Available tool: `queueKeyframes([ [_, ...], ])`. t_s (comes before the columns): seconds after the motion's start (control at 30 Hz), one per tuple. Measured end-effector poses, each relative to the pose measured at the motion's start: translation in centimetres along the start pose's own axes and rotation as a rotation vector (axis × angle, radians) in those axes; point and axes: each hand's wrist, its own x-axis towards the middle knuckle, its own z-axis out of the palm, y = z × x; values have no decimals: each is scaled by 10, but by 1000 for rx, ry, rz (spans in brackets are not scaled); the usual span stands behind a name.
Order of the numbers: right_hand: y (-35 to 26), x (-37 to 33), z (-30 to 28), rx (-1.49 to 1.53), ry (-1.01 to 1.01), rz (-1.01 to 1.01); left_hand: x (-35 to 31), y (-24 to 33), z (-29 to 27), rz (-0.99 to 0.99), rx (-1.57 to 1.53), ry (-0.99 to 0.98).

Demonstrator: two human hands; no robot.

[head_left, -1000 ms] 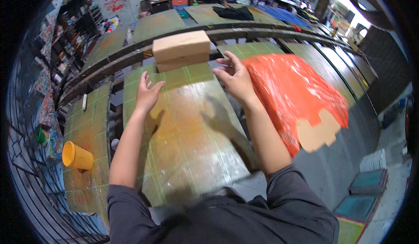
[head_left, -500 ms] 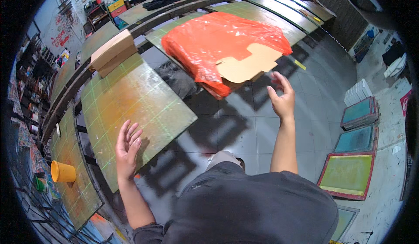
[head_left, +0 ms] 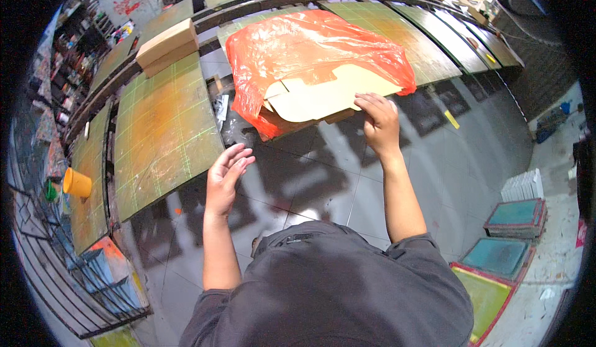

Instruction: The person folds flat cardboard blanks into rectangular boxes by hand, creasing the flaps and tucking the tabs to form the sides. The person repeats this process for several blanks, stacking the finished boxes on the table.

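Head view has your right hand (head_left: 380, 126) at the near right edge of the flat cardboard piece (head_left: 329, 95), which juts from the near side of the red plastic bag (head_left: 298, 46); whether that grip pinches it, you cannot tell. Your left hand (head_left: 225, 182) hovers off the bag's near left corner, its grip loosely wide. Left of the bag, a brown box (head_left: 167, 48) sits on the stained surface (head_left: 164, 130); farther left stands a yellow bucket (head_left: 77, 182).
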Motion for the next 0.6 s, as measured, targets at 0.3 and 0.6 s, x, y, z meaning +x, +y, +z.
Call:
queueKeyframes([
  [0.3,-41,-32,-39,166,43,-112,-21,-27,55,-121,-296,-3],
  [0.6,-74,-57,-87,304,57,-174,-9,-22,56,-123,-1135,-358],
])
